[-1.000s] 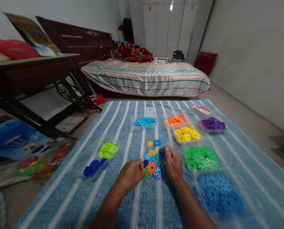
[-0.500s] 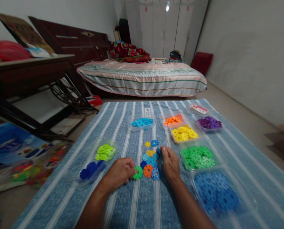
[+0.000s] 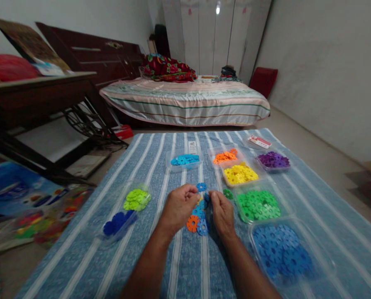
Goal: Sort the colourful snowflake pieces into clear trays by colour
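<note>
My right hand (image 3: pixel 223 211) is closed in a pinch on a blue snowflake disc (image 3: pixel 206 197), held on edge. Close to its left is my left hand (image 3: pixel 181 207), fingers pinched together; what lies between its fingertips I cannot make out. Below and between the hands lie loose notched discs: an orange disc (image 3: pixel 193 223), a blue disc (image 3: pixel 202 227) and several partly covered light blue and yellow ones. Beyond the fingertips lies another blue disc (image 3: pixel 201 187). A green disc (image 3: pixel 228 194) rests on the cloth beside the box of green discs (image 3: pixel 259 205).
Around the striped cloth (image 3: pixel 154 265) stand clear boxes of blue discs (image 3: pixel 281 249), yellow discs (image 3: pixel 240 173), orange discs (image 3: pixel 225 157), purple discs (image 3: pixel 273 160), light blue discs (image 3: pixel 184 160), lime discs (image 3: pixel 137 199) and dark blue discs (image 3: pixel 119 222). A bed (image 3: pixel 185 101) stands beyond.
My left hand has moved right and away from me, toward my right hand, covering the small yellow disc. The green disc by its fingers is gone; one now lies by the green box.
</note>
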Action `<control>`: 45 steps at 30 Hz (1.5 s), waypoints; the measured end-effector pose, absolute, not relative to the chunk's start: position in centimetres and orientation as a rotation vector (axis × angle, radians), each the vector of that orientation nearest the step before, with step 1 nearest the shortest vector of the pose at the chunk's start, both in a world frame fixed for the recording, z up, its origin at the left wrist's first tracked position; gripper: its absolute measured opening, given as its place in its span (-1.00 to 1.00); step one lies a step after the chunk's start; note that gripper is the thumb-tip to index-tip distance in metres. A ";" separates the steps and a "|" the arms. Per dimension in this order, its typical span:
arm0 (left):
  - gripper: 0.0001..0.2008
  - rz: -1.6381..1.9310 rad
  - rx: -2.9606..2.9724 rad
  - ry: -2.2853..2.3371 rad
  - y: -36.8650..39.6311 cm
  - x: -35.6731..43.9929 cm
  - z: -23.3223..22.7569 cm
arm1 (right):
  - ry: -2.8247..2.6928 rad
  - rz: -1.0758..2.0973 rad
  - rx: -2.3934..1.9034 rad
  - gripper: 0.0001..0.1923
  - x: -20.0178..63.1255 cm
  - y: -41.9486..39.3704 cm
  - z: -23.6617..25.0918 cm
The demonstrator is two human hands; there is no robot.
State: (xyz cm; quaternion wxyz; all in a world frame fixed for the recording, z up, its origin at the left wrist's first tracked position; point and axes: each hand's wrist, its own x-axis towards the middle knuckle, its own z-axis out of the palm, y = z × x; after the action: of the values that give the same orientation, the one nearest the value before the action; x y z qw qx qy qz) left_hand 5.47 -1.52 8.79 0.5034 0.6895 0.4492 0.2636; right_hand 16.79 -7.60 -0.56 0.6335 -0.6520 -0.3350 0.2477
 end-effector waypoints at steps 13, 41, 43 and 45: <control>-0.81 0.560 2.070 1.194 0.9 5.3 5.4 | -0.839 0.490 -1.485 -0.64 16.6 -7.4 -0.9; -0.80 0.178 1.889 0.882 5.3 11.5 6.5 | -1.020 0.329 -1.543 -0.68 16.2 -7.0 -1.2; -0.76 0.222 1.742 0.783 4.7 11.5 7.9 | -1.009 0.328 -1.531 -0.69 16.2 -7.0 -1.2; -0.75 0.244 1.657 0.688 3.8 12.3 9.5 | -0.991 0.339 -1.522 -0.71 16.1 -7.0 -1.2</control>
State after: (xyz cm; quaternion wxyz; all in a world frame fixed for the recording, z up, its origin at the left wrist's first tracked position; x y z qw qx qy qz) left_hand 12.30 3.76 9.52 0.6173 0.7199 0.2991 0.1060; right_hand 16.14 -6.97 -1.23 0.6029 -0.6572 -0.4279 0.1464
